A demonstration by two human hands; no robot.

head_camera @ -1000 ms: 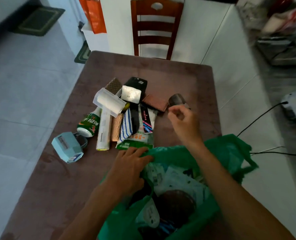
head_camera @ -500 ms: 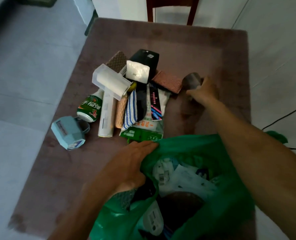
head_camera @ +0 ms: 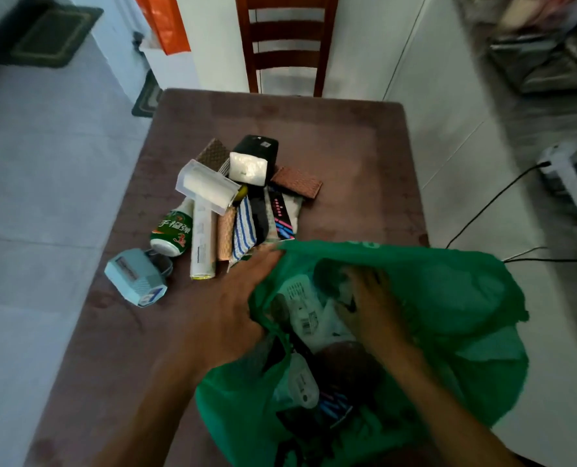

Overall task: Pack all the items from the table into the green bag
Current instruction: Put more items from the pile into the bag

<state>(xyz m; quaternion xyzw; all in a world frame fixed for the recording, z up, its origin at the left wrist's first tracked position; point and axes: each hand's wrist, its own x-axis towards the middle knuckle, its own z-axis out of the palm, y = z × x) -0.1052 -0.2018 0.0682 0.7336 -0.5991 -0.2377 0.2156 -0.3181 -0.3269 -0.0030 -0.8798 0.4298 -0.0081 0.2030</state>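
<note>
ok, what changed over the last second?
The right hand took the small dark roll from the table's right side and has gone down into the green bag; that spot on the table is now bare, and the roll can't be picked out in the bag. The left hand still holds the bag's rim open. The pile, the green bottle and the blue box haven't moved.

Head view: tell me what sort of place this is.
Probably a home dining or kitchen area: a brown table with a wooden chair behind it, a tiled floor and doormats.
</note>
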